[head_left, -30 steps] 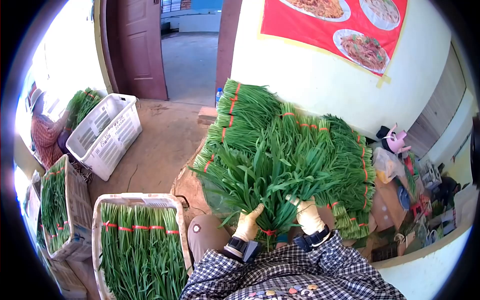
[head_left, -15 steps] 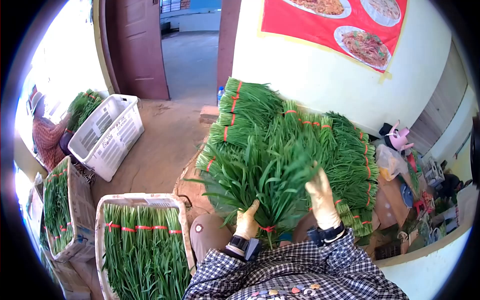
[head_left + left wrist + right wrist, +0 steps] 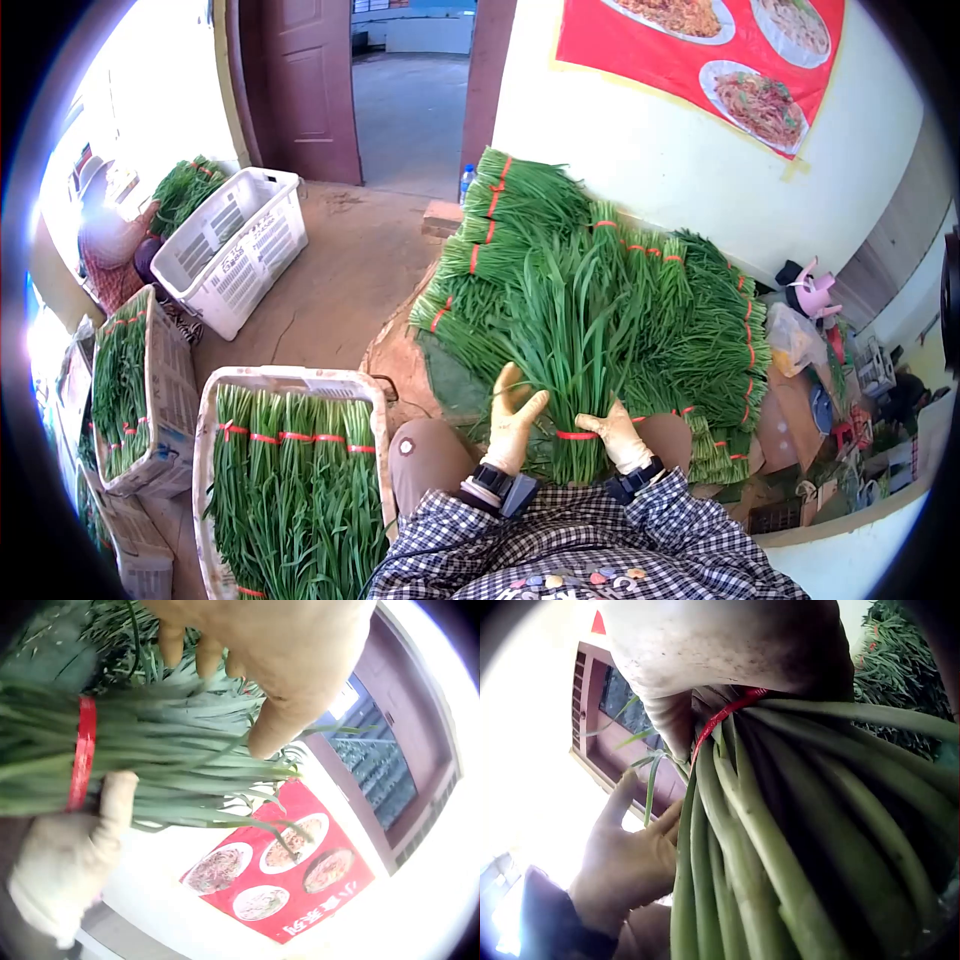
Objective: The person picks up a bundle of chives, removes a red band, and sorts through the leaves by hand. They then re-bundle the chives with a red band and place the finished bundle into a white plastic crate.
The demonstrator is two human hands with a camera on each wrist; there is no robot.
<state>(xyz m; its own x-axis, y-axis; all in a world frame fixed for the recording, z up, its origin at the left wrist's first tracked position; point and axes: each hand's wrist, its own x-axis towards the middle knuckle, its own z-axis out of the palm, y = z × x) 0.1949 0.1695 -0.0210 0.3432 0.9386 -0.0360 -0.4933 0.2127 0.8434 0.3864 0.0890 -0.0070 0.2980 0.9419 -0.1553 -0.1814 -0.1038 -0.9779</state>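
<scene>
A bundle of Chinese chives (image 3: 572,350) stands upright between the person's knees, tied low with a red band (image 3: 577,435). Its leaves fan out towards the pile behind. The gloved right hand (image 3: 624,440) grips it at the band, thumb across the front; in the right wrist view the glove (image 3: 727,645) covers part of the red band. To the left of the bundle, the gloved left hand (image 3: 512,430) is raised with thumb and fingers spread. In the left wrist view that hand (image 3: 277,645) hangs over the leaves, nothing in its grasp.
Tied chive bundles (image 3: 690,330) lie piled ahead, against the wall. On the left stand a filled crate (image 3: 205,440), another filled crate (image 3: 165,400) and a white crate (image 3: 265,260), where another person (image 3: 110,240) sits. Bags and clutter (image 3: 800,335) lie at right.
The chive leaves, spread wide earlier, now stand straighter and closer together. My right hand moved out from the leaves, then back to the red band. My left hand let go of the stems and opened.
</scene>
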